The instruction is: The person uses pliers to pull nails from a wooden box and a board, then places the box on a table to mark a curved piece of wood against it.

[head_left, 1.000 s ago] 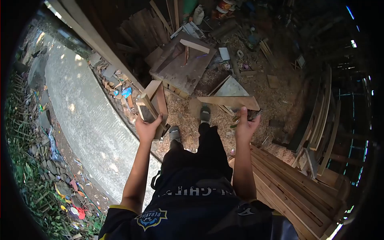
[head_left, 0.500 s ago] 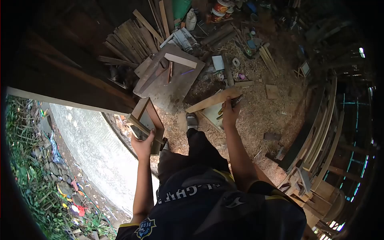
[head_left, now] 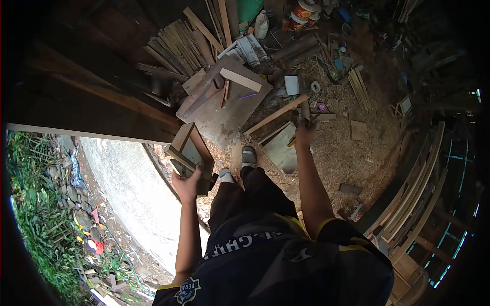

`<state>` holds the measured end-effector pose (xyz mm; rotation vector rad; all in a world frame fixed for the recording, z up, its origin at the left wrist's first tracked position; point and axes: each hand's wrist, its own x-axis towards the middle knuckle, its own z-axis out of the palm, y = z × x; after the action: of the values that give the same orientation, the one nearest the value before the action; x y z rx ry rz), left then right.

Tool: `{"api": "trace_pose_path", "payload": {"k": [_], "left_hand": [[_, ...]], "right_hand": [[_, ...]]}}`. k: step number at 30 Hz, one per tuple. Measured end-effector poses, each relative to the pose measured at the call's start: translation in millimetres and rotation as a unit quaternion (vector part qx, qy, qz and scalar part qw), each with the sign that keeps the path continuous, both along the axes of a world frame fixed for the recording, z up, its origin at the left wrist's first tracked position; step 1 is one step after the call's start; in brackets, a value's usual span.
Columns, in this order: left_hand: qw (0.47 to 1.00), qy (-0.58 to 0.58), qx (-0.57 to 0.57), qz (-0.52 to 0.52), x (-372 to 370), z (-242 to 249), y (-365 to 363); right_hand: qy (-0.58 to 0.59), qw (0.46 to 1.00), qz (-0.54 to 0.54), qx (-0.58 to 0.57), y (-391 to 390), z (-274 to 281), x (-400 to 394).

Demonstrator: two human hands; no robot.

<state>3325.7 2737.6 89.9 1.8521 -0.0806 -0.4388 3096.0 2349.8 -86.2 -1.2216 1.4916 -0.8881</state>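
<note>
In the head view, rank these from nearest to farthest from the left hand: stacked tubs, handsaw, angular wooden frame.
From the left hand:
1. Angular wooden frame: held in it.
2. Handsaw: ahead, lying on the flat board.
3. Stacked tubs: farthest, beyond the board and to the right.

A rough woodworking workshop: shavings cover the dirt floor, a handsaw (head_left: 205, 97) lies on a low worktable (head_left: 219, 116) toward twelve o'clock, scrap slats (head_left: 176, 47) lean at eleven o'clock, and long boards (head_left: 416, 183) stack at three o'clock. At nine o'clock it opens onto a concrete path (head_left: 127, 188).
</note>
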Motion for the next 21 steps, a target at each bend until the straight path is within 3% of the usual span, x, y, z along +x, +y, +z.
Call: {"api": "trace_pose_path", "payload": {"k": [3, 4, 6, 13, 15, 21], "left_hand": [[1.0, -0.001, -0.013, -0.001, -3.0, -2.7, -2.4], [1.0, 0.0, -0.019, 0.001, -3.6, -3.0, -3.3], [1.0, -0.013, -0.016, -0.01, -2.4, -3.6, -3.2], [0.998, -0.021, -0.009, -0.053, -7.9, 11.9, 12.1], [0.995, -0.067, 0.027, -0.067, -9.3, 3.3, 28.7], [0.975, -0.162, 0.09, -0.123, -17.5, 49.0, 56.7]], "right_hand": [[-0.016, 0.998, 0.033, -0.044, 12.2, -15.2, -15.8], [-0.016, 0.998, 0.03, -0.049, 20.7, 6.7, -14.9], [-0.072, 0.993, 0.007, 0.096, 44.8, 69.6, -6.0], [-0.098, 0.991, 0.047, 0.084, 96.5, 120.5, -19.8], [-0.098, 0.984, 0.119, 0.084, 114.4, 136.0, -19.5], [-0.107, 0.943, 0.308, 0.073, 183.6, 216.6, 23.5]]}}
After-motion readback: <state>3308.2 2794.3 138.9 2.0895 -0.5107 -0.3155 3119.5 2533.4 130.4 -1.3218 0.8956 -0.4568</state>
